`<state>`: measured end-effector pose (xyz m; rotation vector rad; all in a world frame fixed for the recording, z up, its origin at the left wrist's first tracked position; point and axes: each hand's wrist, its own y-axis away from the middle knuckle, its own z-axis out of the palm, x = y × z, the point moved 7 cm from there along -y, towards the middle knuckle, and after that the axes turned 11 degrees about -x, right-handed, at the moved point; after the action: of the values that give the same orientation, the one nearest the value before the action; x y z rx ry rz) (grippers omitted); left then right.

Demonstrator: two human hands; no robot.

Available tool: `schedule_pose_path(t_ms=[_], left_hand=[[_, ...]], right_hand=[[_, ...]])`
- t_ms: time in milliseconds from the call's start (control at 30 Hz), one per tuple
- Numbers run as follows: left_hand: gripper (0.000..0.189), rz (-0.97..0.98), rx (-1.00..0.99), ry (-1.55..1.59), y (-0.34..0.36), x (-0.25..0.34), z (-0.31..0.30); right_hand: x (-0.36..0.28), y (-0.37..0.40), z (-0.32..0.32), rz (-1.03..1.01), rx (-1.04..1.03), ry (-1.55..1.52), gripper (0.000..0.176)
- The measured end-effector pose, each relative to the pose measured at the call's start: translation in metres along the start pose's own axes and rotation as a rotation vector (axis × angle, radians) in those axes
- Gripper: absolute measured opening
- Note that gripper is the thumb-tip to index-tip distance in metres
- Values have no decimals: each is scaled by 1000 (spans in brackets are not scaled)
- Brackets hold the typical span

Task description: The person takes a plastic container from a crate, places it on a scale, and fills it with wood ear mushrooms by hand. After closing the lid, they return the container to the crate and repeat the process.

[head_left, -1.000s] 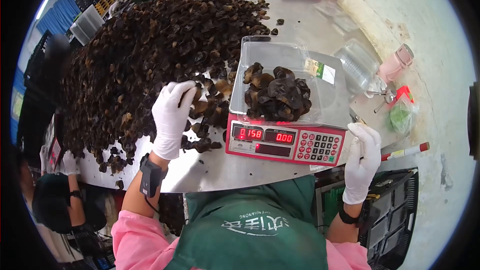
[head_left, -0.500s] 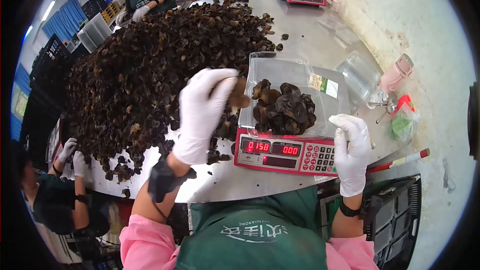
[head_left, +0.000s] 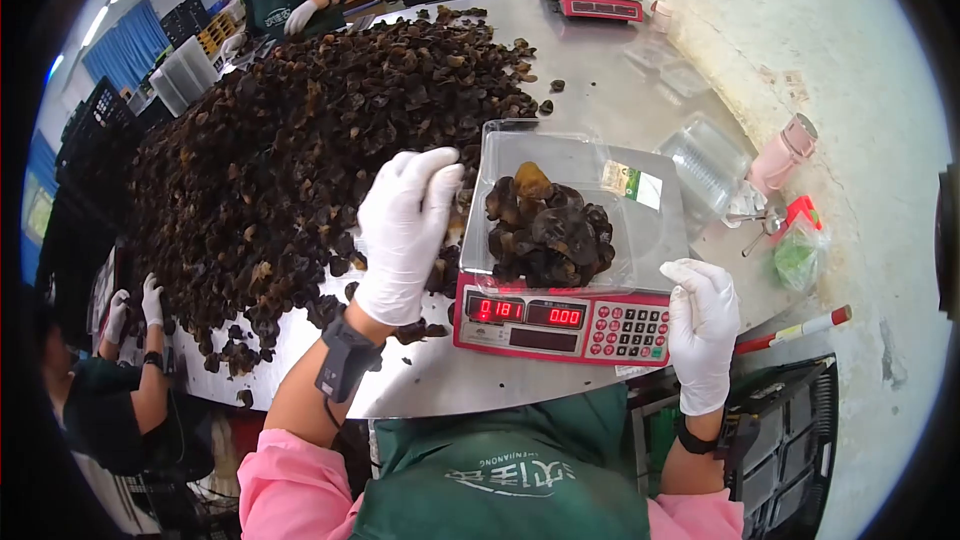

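Wood ear mushrooms [head_left: 552, 240] are lying in a clear tray [head_left: 508, 147] atop the scale [head_left: 560, 315]; the left hand [head_left: 405, 235] is hovering left of it, the right hand [head_left: 703, 335] by its right edge, either grip's closure unclear. Keeping clear should steady readings.

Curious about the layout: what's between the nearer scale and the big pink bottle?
Clear plastic containers lie between the scale and the bottle in the head view.
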<state>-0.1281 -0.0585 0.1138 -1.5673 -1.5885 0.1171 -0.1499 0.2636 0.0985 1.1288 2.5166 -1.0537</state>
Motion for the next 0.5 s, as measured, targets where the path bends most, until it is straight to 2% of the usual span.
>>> schedule_pose_path(t_ms=[67,267,400,433,500], left_hand=[[12,-66,6,-61,13,-35,-7],[18,-276,-162,-300,56,-120,-11],[18,-142,-106,-499,64,-134,-21],[18,-142,-106,-495,62,-130,-23],[19,-247,-65,-164,58,-126,-28]], right_hand=[[0,-2,4,-6,-14,-5,23],[3,-2,7,-3,2,-14,23],[1,-1,7,0,-12,-38,22],[0,-1,7,0,-13,-34,22],[-1,-1,8,0,-16,-20,21]])
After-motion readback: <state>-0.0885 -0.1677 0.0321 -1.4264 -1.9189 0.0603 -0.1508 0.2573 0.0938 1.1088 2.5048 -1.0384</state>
